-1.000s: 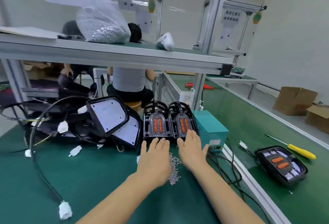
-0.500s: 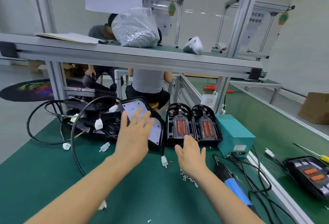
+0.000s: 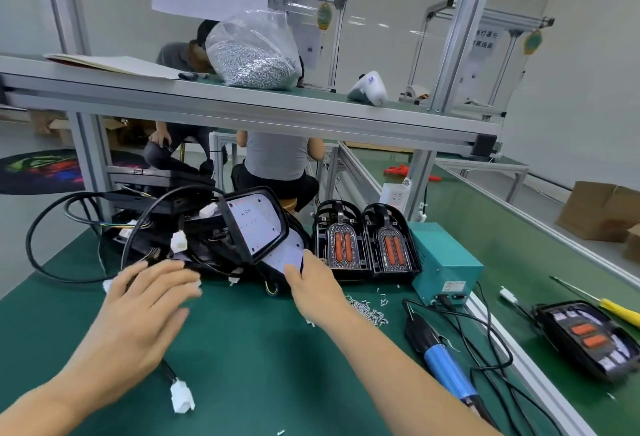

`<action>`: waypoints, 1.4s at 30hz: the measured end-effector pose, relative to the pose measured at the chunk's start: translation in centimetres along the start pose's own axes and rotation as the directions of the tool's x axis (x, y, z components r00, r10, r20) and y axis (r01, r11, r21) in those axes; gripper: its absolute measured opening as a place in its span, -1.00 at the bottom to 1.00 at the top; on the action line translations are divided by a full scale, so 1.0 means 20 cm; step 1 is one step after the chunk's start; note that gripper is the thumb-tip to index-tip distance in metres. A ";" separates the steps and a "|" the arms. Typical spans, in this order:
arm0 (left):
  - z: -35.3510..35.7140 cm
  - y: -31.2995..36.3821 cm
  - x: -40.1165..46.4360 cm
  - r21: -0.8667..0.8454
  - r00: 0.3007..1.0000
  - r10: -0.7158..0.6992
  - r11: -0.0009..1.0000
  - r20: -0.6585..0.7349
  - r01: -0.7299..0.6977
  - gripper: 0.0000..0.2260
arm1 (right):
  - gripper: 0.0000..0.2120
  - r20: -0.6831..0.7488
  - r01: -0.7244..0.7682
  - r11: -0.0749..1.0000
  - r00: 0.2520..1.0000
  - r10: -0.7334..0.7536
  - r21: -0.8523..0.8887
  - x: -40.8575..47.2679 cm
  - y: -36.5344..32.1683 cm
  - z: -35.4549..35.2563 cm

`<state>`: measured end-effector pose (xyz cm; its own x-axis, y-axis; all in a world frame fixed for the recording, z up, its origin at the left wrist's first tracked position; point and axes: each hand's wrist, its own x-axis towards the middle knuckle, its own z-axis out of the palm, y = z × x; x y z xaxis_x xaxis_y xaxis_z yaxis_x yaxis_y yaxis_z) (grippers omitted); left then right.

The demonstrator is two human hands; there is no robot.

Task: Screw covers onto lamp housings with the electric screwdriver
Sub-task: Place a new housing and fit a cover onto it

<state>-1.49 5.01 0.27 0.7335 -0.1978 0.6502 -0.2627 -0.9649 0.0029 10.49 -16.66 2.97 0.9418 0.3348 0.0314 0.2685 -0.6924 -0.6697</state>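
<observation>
A pile of black lamp housings with white LED boards (image 3: 257, 227) and tangled black cables lies at the back left of the green mat. My left hand (image 3: 145, 314) reaches to the pile's front edge with fingers spread and holds nothing. My right hand (image 3: 313, 285) touches the right edge of the lowest housing (image 3: 289, 250) with straight fingers and thumb. Two black covers with orange lenses (image 3: 343, 243) lean upright just right of the pile. The blue-and-black electric screwdriver (image 3: 445, 364) lies on the mat to the right of my right forearm. Loose screws (image 3: 367, 307) are scattered beside my right wrist.
A teal power box (image 3: 446, 262) stands behind the screwdriver, with cords trailing. On the conveyor at right lie an assembled lamp (image 3: 588, 335) and a yellow screwdriver (image 3: 620, 311). A shelf overhead carries a bag of screws (image 3: 252, 54). A white connector (image 3: 181, 397) lies by my left wrist.
Both hands left the two upright covers and moved left to the housing pile. My left hand dropped to its front edge; my right hand came onto the lowest housing.
</observation>
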 end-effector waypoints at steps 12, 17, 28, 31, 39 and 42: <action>0.11 -0.26 -0.36 -0.067 0.939 0.122 0.992 0.322 -0.106 -0.64 | -0.57 0.199 -0.339 0.826 0.940 0.277 0.451 0.15 -0.20 0.12; 0.14 -0.25 -0.33 -0.010 0.970 0.114 0.993 0.213 -0.115 -0.70 | -0.49 0.329 -0.450 0.545 0.892 0.309 0.707 0.17 -0.23 0.17; 0.14 -0.11 -0.20 0.076 0.969 0.176 0.979 0.175 -0.191 -0.47 | -0.68 0.397 -0.473 0.281 0.871 0.288 0.835 0.24 -0.18 0.20; 0.12 -0.09 -0.19 0.084 0.976 0.169 0.980 0.135 -0.182 -0.48 | -0.69 0.390 -0.465 0.224 0.868 0.307 0.857 0.26 -0.19 0.24; 0.06 -0.07 -0.15 0.270 0.987 0.133 0.957 -0.084 -0.106 -0.71 | -0.86 0.343 -0.349 -0.022 0.903 0.258 0.937 0.25 -0.17 0.24; 0.02 -0.04 -0.12 0.290 0.974 0.103 0.956 -0.200 -0.041 -0.67 | -0.84 0.297 -0.295 -0.034 0.939 0.173 0.955 0.21 -0.12 0.18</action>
<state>-2.84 6.27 -1.60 0.5624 -0.2574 0.7858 -0.0996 -0.9645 -0.2446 12.98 -11.26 2.08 0.8708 0.3846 -0.3063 -0.4807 0.5352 -0.6946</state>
